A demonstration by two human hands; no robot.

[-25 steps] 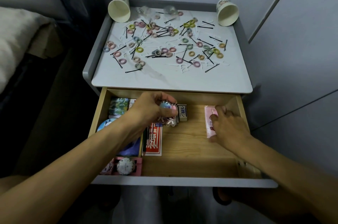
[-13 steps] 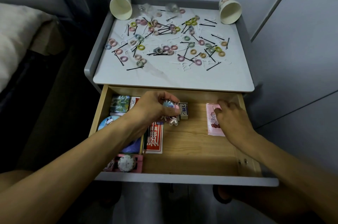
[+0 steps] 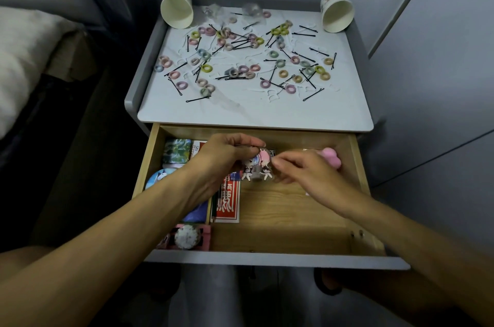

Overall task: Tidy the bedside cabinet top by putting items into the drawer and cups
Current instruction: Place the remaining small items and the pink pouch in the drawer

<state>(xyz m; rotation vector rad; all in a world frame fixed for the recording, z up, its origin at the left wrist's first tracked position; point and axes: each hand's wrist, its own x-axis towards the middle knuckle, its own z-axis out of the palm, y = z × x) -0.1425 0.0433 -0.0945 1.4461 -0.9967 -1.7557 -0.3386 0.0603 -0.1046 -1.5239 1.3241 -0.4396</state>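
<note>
Head view, lower middle: drawer [image 3: 294, 219] standing open toward 6 o'clock, wooden floor showing; over its rear half, left hand [image 3: 222, 155], thumb and fingers curled, pinching top of cartoon charm [image 3: 258, 169]; charm hanging just above drawer floor, between both hands; at 3 o'clock of charm, right hand [image 3: 307, 174], fingers curled, tips at charm's right edge; cannot tell whether pinching or only touching; pink lump [image 3: 331, 157] at 2 o'clock of right hand, against knuckles, held or not unclear; along drawer's 9 o'clock side, green tape roll [image 3: 177, 151], round badge [image 3: 157, 175], red box [image 3: 227, 203]; pink clock [image 3: 187, 236] at front left corner; at 12 o'clock of drawer, cabinet top [image 3: 254, 113] strewn with hair ties [image 3: 206, 68] and black hairpins [image 3: 197, 99]; left cup [image 3: 177, 10] at 11 o'clock corner, right cup [image 3: 337, 12] at 1 o'clock corner, both mouths toward camera; bedding [image 3: 21, 59] at 9 o'clock of cabinet.
</note>
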